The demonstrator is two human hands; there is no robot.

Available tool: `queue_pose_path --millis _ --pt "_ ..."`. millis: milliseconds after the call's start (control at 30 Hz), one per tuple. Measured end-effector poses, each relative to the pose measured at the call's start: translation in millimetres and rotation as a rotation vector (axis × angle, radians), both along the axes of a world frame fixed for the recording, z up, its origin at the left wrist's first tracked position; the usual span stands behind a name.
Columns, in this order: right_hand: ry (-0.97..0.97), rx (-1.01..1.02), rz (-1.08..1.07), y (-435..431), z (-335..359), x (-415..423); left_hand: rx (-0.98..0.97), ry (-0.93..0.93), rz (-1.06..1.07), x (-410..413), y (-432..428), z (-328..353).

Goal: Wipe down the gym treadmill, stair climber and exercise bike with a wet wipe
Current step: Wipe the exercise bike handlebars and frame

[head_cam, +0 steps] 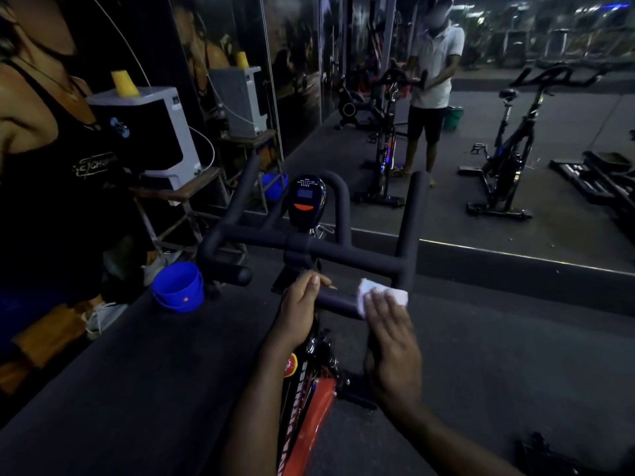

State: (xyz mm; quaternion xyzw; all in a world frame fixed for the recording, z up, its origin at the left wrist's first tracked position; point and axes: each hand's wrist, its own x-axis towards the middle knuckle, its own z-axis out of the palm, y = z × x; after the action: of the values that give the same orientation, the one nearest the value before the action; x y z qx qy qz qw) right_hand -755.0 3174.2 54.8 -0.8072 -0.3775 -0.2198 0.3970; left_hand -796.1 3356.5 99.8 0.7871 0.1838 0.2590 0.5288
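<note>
where the hands are: head view, both on the near grip (338, 302) of the exercise bike (309, 400), side by side and apart
left hand (300, 304): fingers curled over the left end of the near grip, thumb lying along its top; it holds the bar and nothing else
right hand (391, 334): flat, fingers straight and close together, fingertips pressing the wet wipe onto the grip; nothing is pinched
wet wipe (369, 297): white and crumpled, draped over the grip under the right fingertips, just right of the left hand, at the foot of the right-side horn
handlebar (343, 250): black and padded, crossbar ahead of both hands, 2 horns rising away from them
console (305, 199): ahead of the left hand, small, dark screen with an orange band below it
frame (321, 398): below and between the wrists, red-orange and black; its white lettering is partly hidden
bucket (178, 286): blue, upright, left of the left hand, on the dark floor
box unit (151, 132): farther left and ahead, white and black, on a wooden stand, 1 yellow cup (123, 83) upside down on top
mirror (567, 235): ahead of both hands, shows a person (434, 84) in a white shirt and dark shorts with both hands on a bike's handlebar
light: dim
</note>
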Motion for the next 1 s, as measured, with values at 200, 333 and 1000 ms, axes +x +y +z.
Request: queue_pose_path --millis 200,333,1000 --pt "0.058 0.065 -0.037 13 5 0 0.019 -0.039 0.036 3 -1 -1" --pt "0.011 0.001 0.061 2 -9 -5 0.051 -0.043 0.083 3 -4 -3" --pt "0.489 0.422 -0.133 15 35 68 0.722 0.276 0.207 74 -17 48"
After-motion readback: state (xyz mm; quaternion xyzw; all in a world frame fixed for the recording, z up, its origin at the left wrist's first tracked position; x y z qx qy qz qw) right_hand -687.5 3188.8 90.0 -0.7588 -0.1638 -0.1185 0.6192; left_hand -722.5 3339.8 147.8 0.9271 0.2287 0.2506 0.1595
